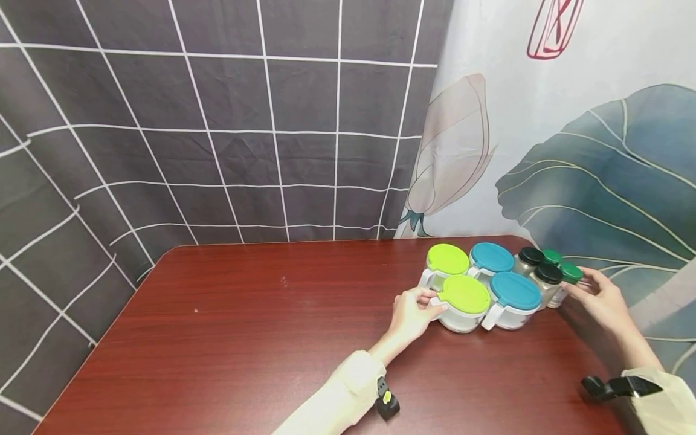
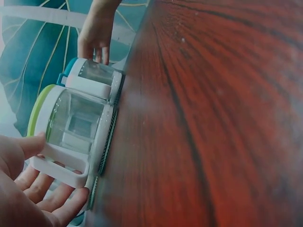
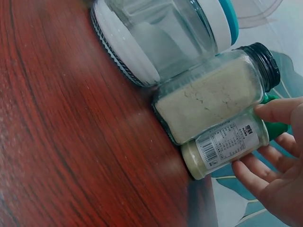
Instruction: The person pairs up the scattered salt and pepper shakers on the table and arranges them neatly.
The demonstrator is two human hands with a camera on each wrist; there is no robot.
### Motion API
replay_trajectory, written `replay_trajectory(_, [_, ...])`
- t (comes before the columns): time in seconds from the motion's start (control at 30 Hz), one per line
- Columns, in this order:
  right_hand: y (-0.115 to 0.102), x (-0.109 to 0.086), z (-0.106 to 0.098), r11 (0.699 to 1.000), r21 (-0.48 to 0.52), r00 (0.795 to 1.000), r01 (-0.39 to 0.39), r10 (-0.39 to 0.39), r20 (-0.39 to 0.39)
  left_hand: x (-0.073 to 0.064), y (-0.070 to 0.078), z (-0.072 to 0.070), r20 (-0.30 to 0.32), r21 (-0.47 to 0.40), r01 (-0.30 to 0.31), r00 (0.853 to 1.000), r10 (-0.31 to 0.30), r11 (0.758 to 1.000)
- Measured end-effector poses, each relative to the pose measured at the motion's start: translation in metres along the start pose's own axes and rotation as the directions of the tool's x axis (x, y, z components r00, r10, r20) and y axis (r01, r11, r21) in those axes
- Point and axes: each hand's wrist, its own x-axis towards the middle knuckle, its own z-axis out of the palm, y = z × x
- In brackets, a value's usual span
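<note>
Left hand (image 1: 409, 314): held front green pot (image 1: 464, 295) | right hand (image 1: 602, 301): seemed to hold green-top bottle (image 3: 227, 145) | done: everything stood close together | not done: letting go

lime lids (image 1: 464, 294), blue lids (image 1: 515, 290), black caps (image 1: 548, 274), green caps (image 1: 571, 272), reddish-brown table (image 1: 244, 326) (dark-streaked), white-gridded grey cloth (image 1: 304, 96)

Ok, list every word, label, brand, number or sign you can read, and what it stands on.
Nothing reads clearly.
White label on the nearer green-capped bottle: barcode and small print, too blurred to read.
Red mark on the pale backdrop: cut off at the top, unreadable.
</note>
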Motion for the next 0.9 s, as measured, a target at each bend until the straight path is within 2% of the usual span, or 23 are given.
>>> replay_trajectory(0.13, [-0.0004, 0.0000, 0.0006, 1.000, 0.011, 1.000, -0.016, 0.016, -0.011, 0.0000, 0.0007, 0.0000, -0.011, 0.017, -0.018, 1.000, 0.018, 1.000])
replay_trajectory(0.37, [-0.0023, -0.0015, 0.0018, 0.999, -0.009, 0.999, -0.035, 0.035, -0.029, -0.0010, 0.0031, -0.0010, -0.011, 0.080, -0.014, 1.000, 0.015, 0.997])
replay_trajectory(0.63, [-0.0077, -0.0037, 0.0025, 0.995, -0.058, 0.996, -0.076, 0.074, -0.043, -0.0018, 0.0019, 0.0010, -0.050, 0.060, -0.001, 0.999, 0.004, 0.998])
replay_trajectory(0.9, [-0.0087, -0.0056, 0.0001, 0.995, -0.083, 0.997, -0.062, 0.058, -0.051, -0.0019, 0.0023, 0.0019, -0.087, 0.095, -0.031, 0.995, 0.039, 0.995])
